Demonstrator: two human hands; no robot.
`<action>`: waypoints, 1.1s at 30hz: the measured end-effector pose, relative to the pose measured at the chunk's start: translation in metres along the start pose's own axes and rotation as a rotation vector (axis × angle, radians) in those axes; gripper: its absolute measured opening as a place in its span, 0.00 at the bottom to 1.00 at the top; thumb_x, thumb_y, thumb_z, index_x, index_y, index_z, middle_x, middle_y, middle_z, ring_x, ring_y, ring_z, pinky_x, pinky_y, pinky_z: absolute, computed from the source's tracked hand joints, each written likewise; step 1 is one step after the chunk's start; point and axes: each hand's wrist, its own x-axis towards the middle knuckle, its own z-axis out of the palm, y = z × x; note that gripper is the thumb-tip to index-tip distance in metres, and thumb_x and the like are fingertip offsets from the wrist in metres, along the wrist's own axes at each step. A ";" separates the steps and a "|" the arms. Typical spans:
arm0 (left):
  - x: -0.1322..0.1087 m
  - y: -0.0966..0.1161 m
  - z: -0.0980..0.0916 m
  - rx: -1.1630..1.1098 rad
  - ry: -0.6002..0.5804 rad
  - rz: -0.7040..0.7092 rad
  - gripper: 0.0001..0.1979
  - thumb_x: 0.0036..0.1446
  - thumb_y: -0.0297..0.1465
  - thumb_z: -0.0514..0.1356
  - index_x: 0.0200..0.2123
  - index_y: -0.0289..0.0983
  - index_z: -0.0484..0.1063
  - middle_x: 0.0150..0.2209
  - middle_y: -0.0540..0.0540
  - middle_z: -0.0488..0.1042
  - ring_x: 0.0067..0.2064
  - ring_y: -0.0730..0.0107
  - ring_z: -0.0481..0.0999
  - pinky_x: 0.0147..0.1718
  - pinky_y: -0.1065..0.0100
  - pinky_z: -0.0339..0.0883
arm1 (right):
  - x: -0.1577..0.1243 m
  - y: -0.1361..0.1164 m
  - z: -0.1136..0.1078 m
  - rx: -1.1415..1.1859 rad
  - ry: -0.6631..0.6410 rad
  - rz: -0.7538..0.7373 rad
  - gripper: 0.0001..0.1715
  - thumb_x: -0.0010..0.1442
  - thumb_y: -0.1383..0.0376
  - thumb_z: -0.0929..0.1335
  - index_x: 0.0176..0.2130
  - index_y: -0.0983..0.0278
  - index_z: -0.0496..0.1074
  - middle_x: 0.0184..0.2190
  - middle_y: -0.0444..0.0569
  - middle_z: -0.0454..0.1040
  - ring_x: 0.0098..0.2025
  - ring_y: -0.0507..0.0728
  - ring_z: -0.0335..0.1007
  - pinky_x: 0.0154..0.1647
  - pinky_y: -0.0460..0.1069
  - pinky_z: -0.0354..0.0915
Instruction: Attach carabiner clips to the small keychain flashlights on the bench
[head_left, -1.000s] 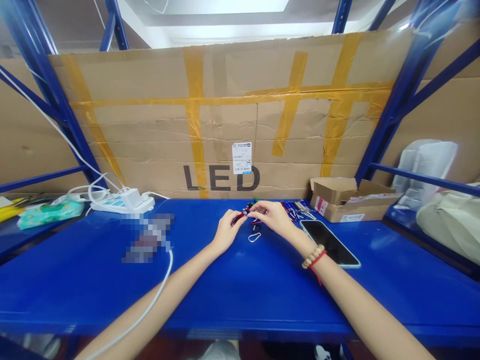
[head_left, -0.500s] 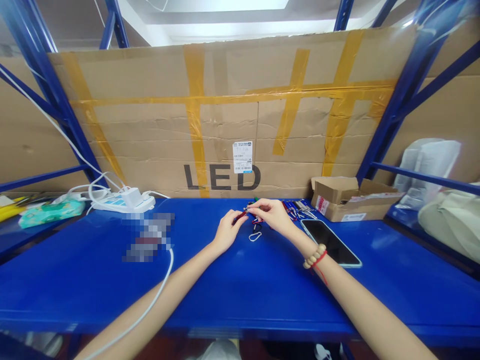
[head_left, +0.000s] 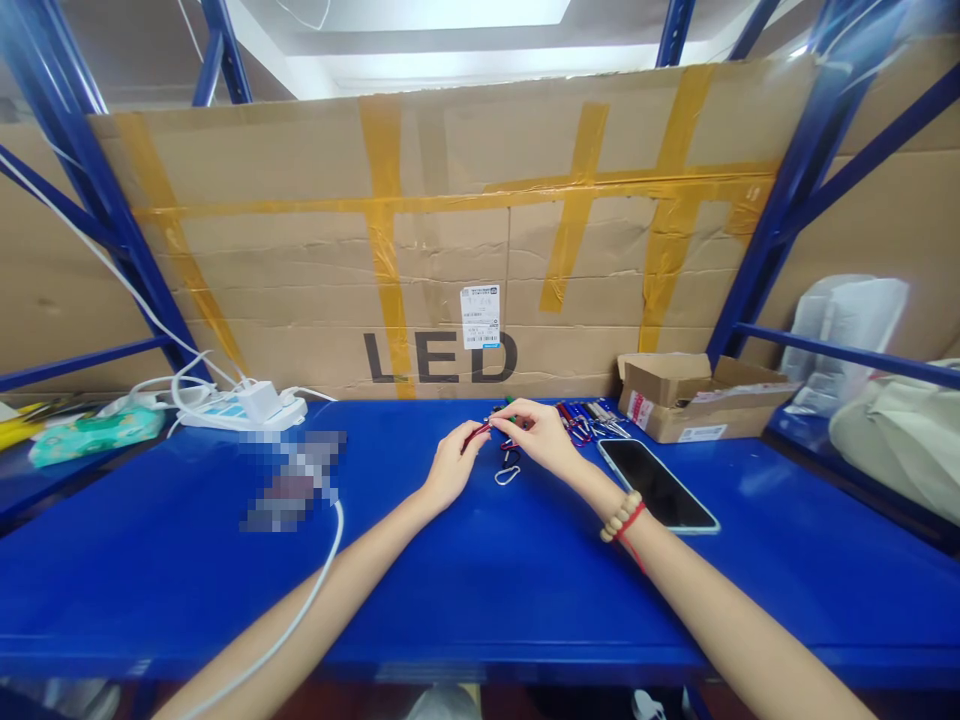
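1. A small, slim red item (head_left: 472, 438) is held between two bare hands, over the middle of the table's far half; its finer details are too small to tell.
2. The left hand (head_left: 450, 466) has its grip closed around the item from the left, thumb and fingers pressed on it.
3. The right hand (head_left: 538, 436) meets it from the right, its grip a pinch of thumb and fingertips at the item's right end. A beaded bracelet (head_left: 622, 517) and a red cord (head_left: 632, 533) circle that wrist.
4. Just nearer than the right hand, a silver heart-shaped clip (head_left: 507, 477) lies on the blue table (head_left: 517, 590).
5. Right of that hand, a cluster of small red, blue and silver pieces (head_left: 592, 418) is laid out.
6. Nearer and further right lies a phone (head_left: 660, 487), dark screen up, beside the right forearm.
7. Behind the phone, an open cardboard box (head_left: 675, 405) sits at the far right.
8. At the far left rests a white power strip (head_left: 240, 412); a white cable (head_left: 328, 562) runs over the left forearm.
9. Along the far edge stands a taped cardboard sheet (head_left: 315, 270) printed "LED".
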 end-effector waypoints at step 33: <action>-0.006 0.014 -0.009 -0.193 -0.104 -0.052 0.18 0.56 0.45 0.51 0.27 0.35 0.64 0.21 0.54 0.58 0.23 0.78 0.56 0.24 0.73 0.52 | -0.007 -0.021 -0.002 -0.108 0.115 -0.282 0.10 0.58 0.64 0.66 0.29 0.62 0.76 0.28 0.48 0.75 0.30 0.51 0.70 0.32 0.46 0.66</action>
